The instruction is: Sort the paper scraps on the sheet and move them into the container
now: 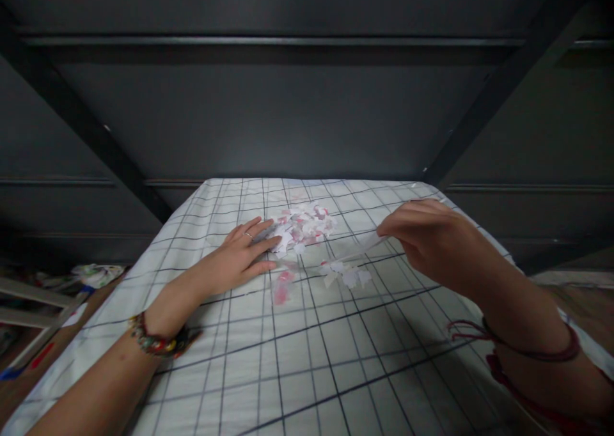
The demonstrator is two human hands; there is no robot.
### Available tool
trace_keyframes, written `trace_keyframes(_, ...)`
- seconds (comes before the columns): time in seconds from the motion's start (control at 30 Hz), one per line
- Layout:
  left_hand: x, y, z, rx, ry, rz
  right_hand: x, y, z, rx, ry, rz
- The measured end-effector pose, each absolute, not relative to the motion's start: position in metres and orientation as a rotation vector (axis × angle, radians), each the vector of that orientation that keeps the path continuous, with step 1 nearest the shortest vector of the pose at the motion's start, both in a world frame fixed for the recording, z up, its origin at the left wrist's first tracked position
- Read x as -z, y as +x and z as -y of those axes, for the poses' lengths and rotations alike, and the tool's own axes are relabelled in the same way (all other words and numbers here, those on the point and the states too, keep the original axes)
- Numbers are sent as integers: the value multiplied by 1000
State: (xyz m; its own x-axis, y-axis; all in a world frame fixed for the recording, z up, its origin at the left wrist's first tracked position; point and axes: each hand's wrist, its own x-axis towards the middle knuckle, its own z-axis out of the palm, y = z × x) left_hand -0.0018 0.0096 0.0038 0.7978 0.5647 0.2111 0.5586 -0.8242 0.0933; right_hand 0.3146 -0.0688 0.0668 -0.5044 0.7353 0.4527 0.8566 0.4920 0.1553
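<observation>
My left hand [242, 250] lies with its fingers spread at the left side of a heap of torn paper scraps [309, 222], white with pink patches. A ring is on one finger. My right hand [422, 238] is raised a little above the cloth at the right, its fingers pinched on the end of a translucent, whitish plastic strip [357, 249]. The strip slants down to the left toward the middle; its far end is hard to make out. Below it lies a smaller group of white scraps [348, 274]. A pink-marked translucent piece [283, 288] is near my left thumb.
A white cloth with dark grid lines [307, 359] covers the table. Dark panels with metal rails [288, 116] stand behind its far edge. At the lower left are a pale frame [36, 318] and assorted items beside the table.
</observation>
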Motion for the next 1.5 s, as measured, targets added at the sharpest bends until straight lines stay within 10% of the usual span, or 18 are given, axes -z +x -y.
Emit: trace_keyframes(1.5, -6, -1, -8, -299, 2984, -955, -68, 288, 75, 609, -1209, 2476)
